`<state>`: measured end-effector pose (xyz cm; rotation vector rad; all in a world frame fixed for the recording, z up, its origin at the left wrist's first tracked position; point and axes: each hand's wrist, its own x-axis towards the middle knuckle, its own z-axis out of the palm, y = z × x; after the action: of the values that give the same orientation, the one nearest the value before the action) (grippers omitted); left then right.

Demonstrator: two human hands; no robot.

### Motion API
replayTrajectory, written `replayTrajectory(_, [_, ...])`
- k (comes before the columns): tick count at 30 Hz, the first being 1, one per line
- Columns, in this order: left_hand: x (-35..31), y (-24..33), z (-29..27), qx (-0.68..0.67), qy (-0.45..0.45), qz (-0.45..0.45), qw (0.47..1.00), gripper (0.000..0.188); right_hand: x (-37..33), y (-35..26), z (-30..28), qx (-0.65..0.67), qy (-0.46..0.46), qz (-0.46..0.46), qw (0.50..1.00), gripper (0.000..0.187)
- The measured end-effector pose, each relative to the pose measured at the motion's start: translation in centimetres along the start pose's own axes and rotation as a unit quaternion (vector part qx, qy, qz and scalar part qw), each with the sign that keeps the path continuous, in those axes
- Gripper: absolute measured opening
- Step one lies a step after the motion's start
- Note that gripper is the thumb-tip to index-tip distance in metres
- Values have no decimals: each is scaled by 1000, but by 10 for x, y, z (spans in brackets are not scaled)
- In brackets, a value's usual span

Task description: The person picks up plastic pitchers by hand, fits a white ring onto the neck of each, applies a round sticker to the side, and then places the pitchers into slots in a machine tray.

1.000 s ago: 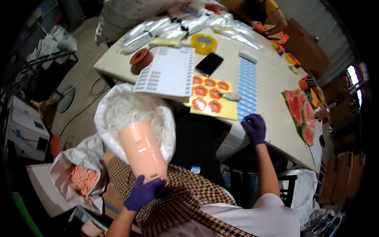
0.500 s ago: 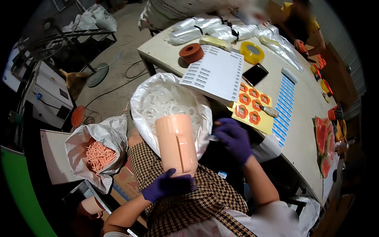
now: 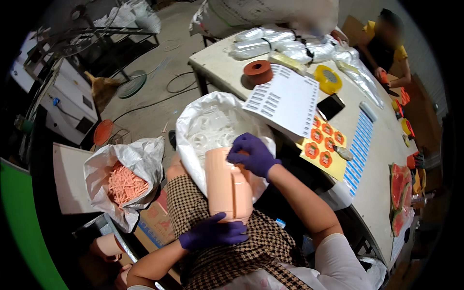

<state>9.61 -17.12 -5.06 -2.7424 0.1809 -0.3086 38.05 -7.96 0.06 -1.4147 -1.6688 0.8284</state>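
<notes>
A peach-coloured plastic jug body [image 3: 220, 186] with a side handle stands tilted over my lap. My left hand [image 3: 215, 233], in a purple glove, is closed round its lower end. At its upper end is my right hand [image 3: 256, 157], also purple-gloved, with fingertips pinched together against the jug's side above the handle. Whatever those fingers hold is too small or hidden to make out. Just beyond the jug is a white sack [image 3: 186, 157] filled with clear plastic rings [image 3: 210, 128].
A second sack [image 3: 147, 157] holds pink plastic pieces [image 3: 125, 184]. On the table [image 3: 367, 208] lie printed label sheets [image 3: 285, 101], orange stickers [image 3: 326, 145], a phone [image 3: 331, 106], brown tape [image 3: 258, 72] and yellow tape [image 3: 328, 80]. Peach jugs [image 3: 107, 245] sit lower left. A co-worker [image 3: 386, 53] is at the far right.
My right hand has moved from beside the table edge leftward onto the jug's upper part. The left hand stays at the jug's lower end. The whole view has shifted slightly.
</notes>
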Motion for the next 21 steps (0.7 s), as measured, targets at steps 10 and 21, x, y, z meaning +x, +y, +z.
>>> replayTrajectory(10, [-41, -101, -133, -362, 127, -294, 875, 73, -31, -33, -15, 316, 109, 193, 922, 81])
replayTrajectory(21, [16, -196, 17, -697, 165, -423, 555, 45, -179, -55, -112, -4, 96, 131, 987, 33])
